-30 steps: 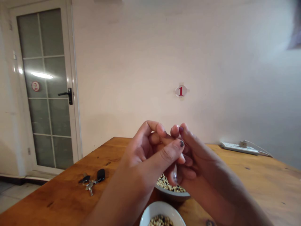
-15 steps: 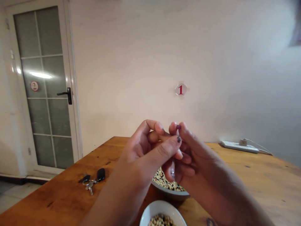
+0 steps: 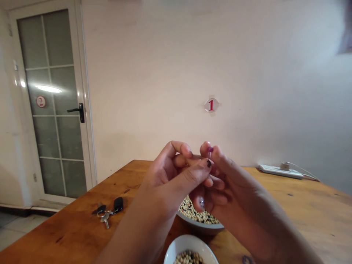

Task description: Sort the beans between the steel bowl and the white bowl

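My left hand (image 3: 176, 179) and my right hand (image 3: 220, 176) meet over a grey bowl (image 3: 202, 226) of small, round, mostly cream and black beads. Between the thumb and index fingertip of my right hand is a small purple bead (image 3: 210, 149). A thin, pale strand runs down from it to the thumb tip of my left hand, which is pinched shut on it. The other fingers of both hands are curled and overlap, so part of the grip is hidden. Nearer to me, a white bowl (image 3: 172, 245) holds more round beads, cut off by the lower frame edge.
On the left of the wooden table (image 3: 82, 220) lies a bunch of keys (image 3: 106, 217) with a black fob (image 3: 118, 204). A white power strip (image 3: 280, 171) with a plug and cable sits at the back right, by the wall. A glazed door (image 3: 52, 110) stands left.
My right thumb and index fingertip have shifted very slightly, and more of the purple bead and the thin strand below it shows. My left hand is nearly unchanged.
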`<state>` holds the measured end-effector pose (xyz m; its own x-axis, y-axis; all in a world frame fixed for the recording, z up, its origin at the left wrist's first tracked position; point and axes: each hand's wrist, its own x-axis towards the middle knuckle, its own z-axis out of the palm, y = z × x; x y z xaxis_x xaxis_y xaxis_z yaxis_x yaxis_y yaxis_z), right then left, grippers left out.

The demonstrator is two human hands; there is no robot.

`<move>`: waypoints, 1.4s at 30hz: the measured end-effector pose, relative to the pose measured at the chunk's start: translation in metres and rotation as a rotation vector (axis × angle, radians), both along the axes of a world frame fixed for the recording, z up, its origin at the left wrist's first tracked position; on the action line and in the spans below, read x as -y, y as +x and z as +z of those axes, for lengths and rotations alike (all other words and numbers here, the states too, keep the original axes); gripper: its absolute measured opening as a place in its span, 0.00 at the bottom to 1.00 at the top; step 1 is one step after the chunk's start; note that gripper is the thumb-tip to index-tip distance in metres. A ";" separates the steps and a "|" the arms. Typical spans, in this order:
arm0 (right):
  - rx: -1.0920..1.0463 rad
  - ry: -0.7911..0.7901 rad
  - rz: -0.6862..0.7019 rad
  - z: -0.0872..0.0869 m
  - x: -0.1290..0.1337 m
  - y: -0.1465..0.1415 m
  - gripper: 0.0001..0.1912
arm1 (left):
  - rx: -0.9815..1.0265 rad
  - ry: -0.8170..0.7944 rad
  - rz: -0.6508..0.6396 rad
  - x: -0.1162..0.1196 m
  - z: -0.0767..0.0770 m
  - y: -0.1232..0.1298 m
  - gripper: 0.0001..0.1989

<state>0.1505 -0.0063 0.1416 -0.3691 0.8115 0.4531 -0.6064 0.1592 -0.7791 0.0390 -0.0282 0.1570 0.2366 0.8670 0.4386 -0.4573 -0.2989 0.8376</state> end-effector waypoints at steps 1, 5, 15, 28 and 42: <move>-0.004 -0.006 0.002 0.000 0.000 0.000 0.09 | 0.003 0.001 0.005 0.000 0.000 0.000 0.07; -0.011 -0.018 0.012 0.001 0.000 -0.002 0.07 | 0.002 0.021 0.012 -0.003 -0.001 -0.001 0.08; 0.141 0.112 0.060 0.005 -0.005 0.010 0.07 | 0.037 0.046 -0.076 -0.009 -0.002 -0.002 0.12; 0.328 0.339 -0.163 0.005 -0.017 0.025 0.02 | 0.181 0.098 0.166 -0.021 -0.003 -0.003 0.08; 1.587 0.878 0.222 -0.029 -0.025 -0.008 0.11 | 0.291 0.076 0.146 -0.006 0.004 -0.019 0.07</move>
<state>0.1429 0.0185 0.1128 -0.8804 0.4411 -0.1740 0.4742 0.8213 -0.3173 0.0196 -0.0227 0.1609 -0.0324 0.8446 0.5344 -0.6215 -0.4358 0.6511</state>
